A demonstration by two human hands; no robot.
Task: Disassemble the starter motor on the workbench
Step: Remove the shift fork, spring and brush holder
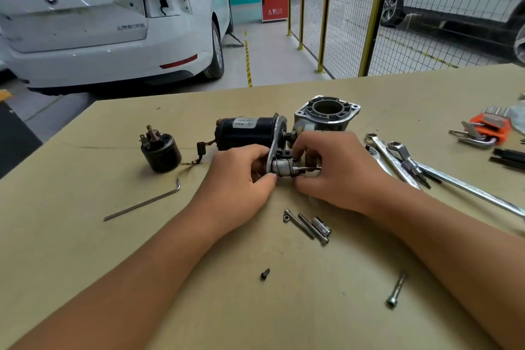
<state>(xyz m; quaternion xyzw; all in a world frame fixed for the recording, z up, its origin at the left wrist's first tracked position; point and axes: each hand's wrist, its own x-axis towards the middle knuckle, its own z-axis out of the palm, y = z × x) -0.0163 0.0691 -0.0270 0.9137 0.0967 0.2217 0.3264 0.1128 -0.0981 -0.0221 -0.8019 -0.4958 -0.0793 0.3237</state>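
A person's left hand [241, 176] and right hand [329, 167] both grip the small metal plunger assembly [284, 167] at the mounting plate of a black starter motor [247, 132], which lies on its side near the middle of the table [85, 236], toward its far edge. Just behind the right hand stands the aluminium drive housing [326, 112]. A detached solenoid [160, 149] sits to the left, with an Allen key [142, 203] nearer the front. Loose bolts [306, 226] lie in front of the hands; wrenches [397, 162] and a hex key set [485, 129] lie toward the right edge.
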